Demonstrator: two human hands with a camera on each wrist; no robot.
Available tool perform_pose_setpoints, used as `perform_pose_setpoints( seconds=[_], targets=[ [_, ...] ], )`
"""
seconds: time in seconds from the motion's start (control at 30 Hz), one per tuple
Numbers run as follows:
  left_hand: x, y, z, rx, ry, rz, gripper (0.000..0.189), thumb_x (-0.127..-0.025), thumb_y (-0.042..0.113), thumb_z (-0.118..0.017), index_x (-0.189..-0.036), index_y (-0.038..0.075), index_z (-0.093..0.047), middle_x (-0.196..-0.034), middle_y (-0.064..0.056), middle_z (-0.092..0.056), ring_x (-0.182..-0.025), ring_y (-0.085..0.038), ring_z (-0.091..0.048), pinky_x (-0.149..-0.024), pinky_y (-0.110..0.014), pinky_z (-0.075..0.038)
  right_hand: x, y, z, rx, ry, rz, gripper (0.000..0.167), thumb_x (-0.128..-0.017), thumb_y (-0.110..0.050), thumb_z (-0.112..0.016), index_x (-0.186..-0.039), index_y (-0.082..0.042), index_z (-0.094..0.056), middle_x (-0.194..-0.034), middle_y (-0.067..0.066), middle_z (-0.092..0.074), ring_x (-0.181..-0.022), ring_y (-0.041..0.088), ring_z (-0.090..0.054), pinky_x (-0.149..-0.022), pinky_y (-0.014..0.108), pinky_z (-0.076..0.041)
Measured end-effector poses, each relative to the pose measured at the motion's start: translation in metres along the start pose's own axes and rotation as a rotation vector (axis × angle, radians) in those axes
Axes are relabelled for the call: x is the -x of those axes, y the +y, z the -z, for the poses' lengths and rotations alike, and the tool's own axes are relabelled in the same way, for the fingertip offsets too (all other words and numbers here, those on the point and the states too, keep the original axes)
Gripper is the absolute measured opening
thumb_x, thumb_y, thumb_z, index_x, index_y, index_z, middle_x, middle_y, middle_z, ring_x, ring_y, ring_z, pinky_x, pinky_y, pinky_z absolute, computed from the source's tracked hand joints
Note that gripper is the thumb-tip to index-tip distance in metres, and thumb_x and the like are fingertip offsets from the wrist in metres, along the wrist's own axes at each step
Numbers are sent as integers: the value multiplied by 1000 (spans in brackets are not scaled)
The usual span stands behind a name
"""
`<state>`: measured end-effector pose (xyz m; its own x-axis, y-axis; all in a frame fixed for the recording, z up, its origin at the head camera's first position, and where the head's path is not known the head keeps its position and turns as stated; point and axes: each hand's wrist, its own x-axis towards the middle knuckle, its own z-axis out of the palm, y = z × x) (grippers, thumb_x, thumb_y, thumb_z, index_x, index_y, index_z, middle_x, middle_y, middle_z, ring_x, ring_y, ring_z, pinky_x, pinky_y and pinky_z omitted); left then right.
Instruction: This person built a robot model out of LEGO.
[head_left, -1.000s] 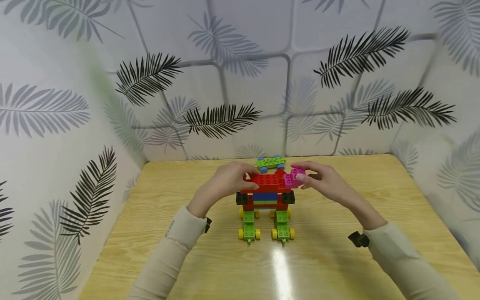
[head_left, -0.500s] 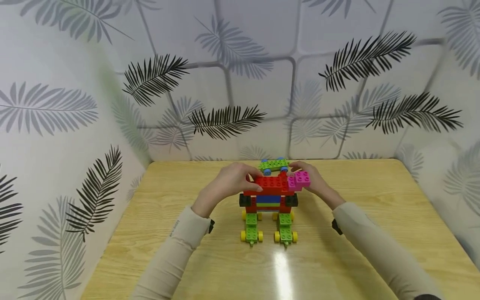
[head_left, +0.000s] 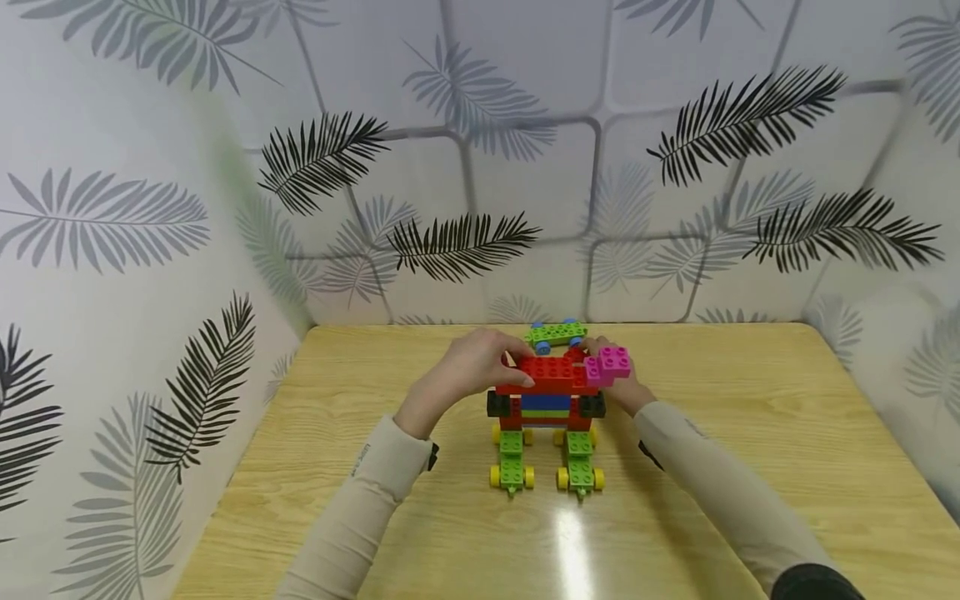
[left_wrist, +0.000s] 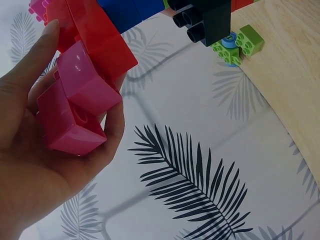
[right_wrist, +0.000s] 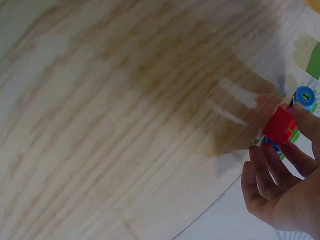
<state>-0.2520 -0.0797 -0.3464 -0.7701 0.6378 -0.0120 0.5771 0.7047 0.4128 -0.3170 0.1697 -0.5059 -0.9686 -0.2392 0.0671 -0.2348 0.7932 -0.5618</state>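
A toy-brick build stands mid-table in the head view, topped by a long red brick section [head_left: 546,371]. My left hand [head_left: 480,362] grips its left end, thumb on the near side. In the left wrist view, two pink bricks [left_wrist: 72,107] joined to that end lie within the curled fingers. At the build's right end, pink bricks [head_left: 609,365] stick out. My right hand [right_wrist: 287,192] reaches behind them, partly hidden in the head view. Its thumb and fingers pinch a small red brick [right_wrist: 280,124], seen in the right wrist view.
Green wheeled bases [head_left: 512,467] with yellow wheels carry the build at the front. Black bricks [head_left: 498,405] jut from its sides. A green car base with blue wheels [head_left: 557,334] sits behind it, near the wall. Wooden tabletop [head_left: 720,433] extends on both sides.
My right hand has let go of the pink bricks at the right end and moved behind the build to a red brick. The left hand keeps its grip. The view has shifted slightly.
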Motion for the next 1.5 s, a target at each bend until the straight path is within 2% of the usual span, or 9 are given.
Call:
perform_pose_setpoints(
  seconds=[0.3,0.47,0.6,0.7,0.87,1.0,1.2,1.37,1.5],
  targets=[
    [-1,2,-3,3,2,22,36,-84,32,-74,-117,18,-71,-107,5,-70,-80,-9,-58,-66,-24,-48,-4,-3,-8,-37,-10,-71,51,-92,-27,-59,-131,4,-46,-119,21,-50,-111,38,-46,-96,55,-38],
    [-2,1,-4,11,4,18,37,-84,32,-74,-118,18,-70,-108,4,-70,-83,-10,-60,-66,-24,-48,-2,0,3,-9,66,-19,41,-91,-21,-60,-122,6,-53,-111,23,-57,-103,37,-53,-89,52,-44],
    [-3,0,-3,1,4,16,37,-84,32,-75,-118,17,-70,-109,4,-70,-83,-11,-59,-65,-24,-48,-7,-4,32,-52,150,-4,34,-92,-20,-65,-116,4,-60,-104,20,-63,-90,33,-59,-76,47,-49],
    [-3,-2,-2,-7,-2,25,37,-84,32,-75,-117,17,-70,-110,3,-70,-82,-11,-59,-65,-24,-48,-6,-19,66,-126,183,40,39,-91,-22,-68,-119,3,-60,-109,21,-63,-93,34,-60,-75,46,-51],
    [-1,-1,1,-3,-5,25,37,-83,31,-76,-117,16,-71,-110,2,-70,-83,-12,-59,-67,-24,-49,12,-64,122,-151,202,162,42,-90,-26,-70,-123,-1,-63,-112,18,-65,-95,31,-62,-75,45,-53],
    [0,-1,2,-2,-4,18,36,-84,30,-76,-116,16,-71,-109,3,-70,-82,-11,-59,-68,-24,-49,38,-105,144,-114,131,312,39,-87,-25,-73,-119,-4,-67,-107,11,-68,-96,27,-61,-80,45,-52],
    [-1,-2,4,18,8,5,35,-84,28,-75,-116,14,-71,-106,2,-71,-79,-10,-59,-65,-23,-49,56,-139,134,-28,10,495,36,-79,-22,-80,-111,-7,-72,-104,4,-71,-96,25,-62,-81,42,-51],
    [-3,-1,3,13,4,-3,36,-84,28,-75,-116,13,-71,-101,2,-71,-77,-10,-59,-64,-23,-48,57,-141,118,62,13,554,34,-75,-21,-83,-105,-7,-74,-97,2,-72,-87,22,-61,-77,38,-49],
    [-3,0,1,10,-3,3,36,-84,28,-76,-116,12,-71,-100,2,-71,-76,-10,-59,-63,-22,-48,57,-140,112,86,3,553,32,-76,-21,-82,-104,-8,-74,-94,-1,-71,-84,17,-59,-77,37,-47]
  ],
)
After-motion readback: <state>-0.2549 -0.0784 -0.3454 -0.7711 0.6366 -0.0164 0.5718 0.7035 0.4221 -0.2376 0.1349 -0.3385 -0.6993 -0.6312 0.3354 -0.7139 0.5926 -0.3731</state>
